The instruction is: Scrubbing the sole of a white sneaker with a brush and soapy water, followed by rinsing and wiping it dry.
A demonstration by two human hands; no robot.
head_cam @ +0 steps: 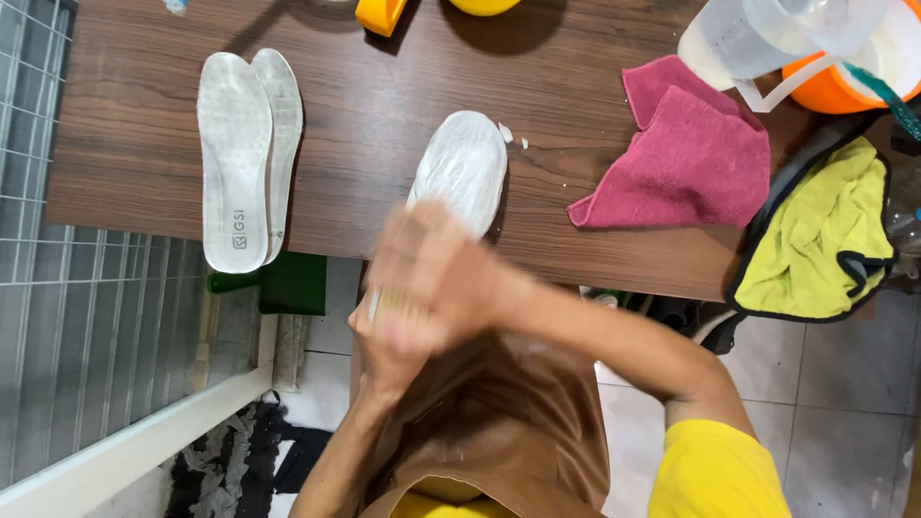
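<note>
The white shoe (460,171) lies sole up over the table's (403,105) near edge, long axis running away from the person. The blurred right hand (436,273) closes its grip on a brush (395,309); the left hand (384,350) steadies the shoe from beneath. The insoles (247,153) carry a small grey label at their heel ends.

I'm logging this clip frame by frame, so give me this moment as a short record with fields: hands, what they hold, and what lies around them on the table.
right hand: blurred, laid over the shoe's heel end
left hand: below it, gripping a brush with pale bristles
shoe: white shoe, soapy, toe end resting on the table edge
table: dark wooden table
insoles: two white insoles, overlapping, on the left
cloths: pink cloth; yellow cloth at the right
containers: clear jug, orange tub
</note>
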